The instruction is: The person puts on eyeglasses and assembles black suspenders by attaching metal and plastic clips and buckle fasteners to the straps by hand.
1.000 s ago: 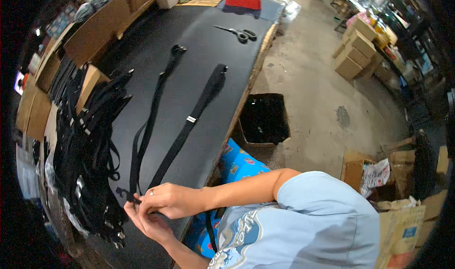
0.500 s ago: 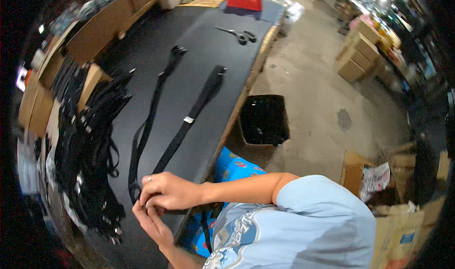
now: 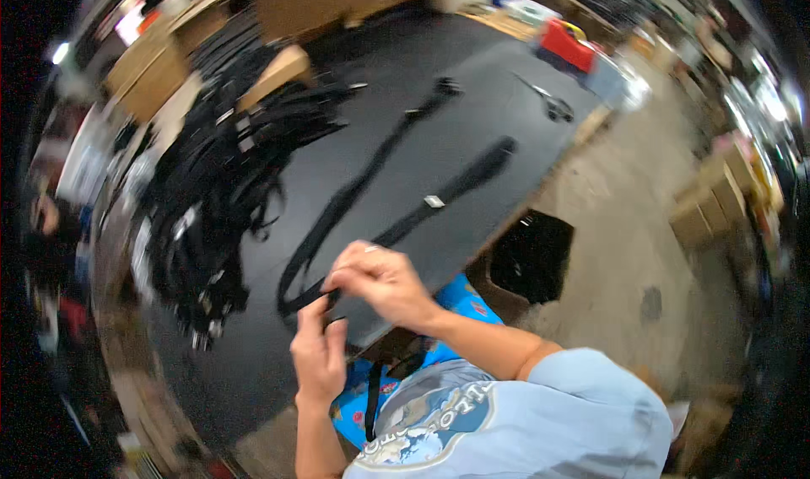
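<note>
A long black strap (image 3: 342,201) lies in a loop on the dark table, its near bend running to my hands. My right hand (image 3: 384,285), with a ring on one finger, pinches the strap at the bend from above. Just below it, my left hand (image 3: 321,357) is upright, thumb and fingers bent around a dark bit of the same strap; the exact grip is blurred. The other leg of the strap (image 3: 472,180) reaches away to the right and carries a small white tag (image 3: 434,201).
A big heap of black straps (image 3: 211,184) covers the table's left side, beside a cardboard box (image 3: 148,70). Scissors (image 3: 547,99) and a red tape dispenser (image 3: 567,47) lie at the far end. A black bin (image 3: 531,255) stands right of the table edge.
The view has swung left, so the table sits further right. My hands have drawn slightly apart, the left one now below and more upright.
</note>
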The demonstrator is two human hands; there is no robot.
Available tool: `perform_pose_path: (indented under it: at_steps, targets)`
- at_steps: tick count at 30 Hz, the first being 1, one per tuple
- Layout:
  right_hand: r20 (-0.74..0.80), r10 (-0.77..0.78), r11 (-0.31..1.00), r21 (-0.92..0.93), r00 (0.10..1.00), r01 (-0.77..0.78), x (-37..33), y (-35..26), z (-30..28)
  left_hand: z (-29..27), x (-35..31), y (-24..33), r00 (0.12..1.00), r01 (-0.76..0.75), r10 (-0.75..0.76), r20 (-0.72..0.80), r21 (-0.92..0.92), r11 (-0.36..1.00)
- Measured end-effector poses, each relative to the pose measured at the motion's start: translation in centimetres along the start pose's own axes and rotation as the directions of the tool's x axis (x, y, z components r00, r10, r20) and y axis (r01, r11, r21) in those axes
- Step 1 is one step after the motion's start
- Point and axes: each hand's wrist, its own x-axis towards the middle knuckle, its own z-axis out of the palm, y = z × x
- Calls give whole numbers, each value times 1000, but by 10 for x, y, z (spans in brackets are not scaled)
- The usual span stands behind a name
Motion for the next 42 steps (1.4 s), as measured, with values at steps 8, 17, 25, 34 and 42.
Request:
perform_pose_path:
  at_steps: [8,17,25,34,42]
  targets:
    - [-35,46,998,49,998,-44,-8,-9,7,-3,-2,10,985,-129,125,-122,-25,991]
    - [-18,-137,984,-121,990,134,-12,-21,-1,-1,3,7,993,113,-115,-8,-115,987]
    - [-43,86,965,250,995,-73,-15,-10,-5,3,15,11,997,49,-36,64,-219,974]
    - [-8,92,935,344,996,-83,-20,2,-10,11,11,14,991,63,-36,126,-224,973]
    - [77,92,930,350,993,-113,-19,12,-4,13,5,7,993,112,-101,63,-199,974]
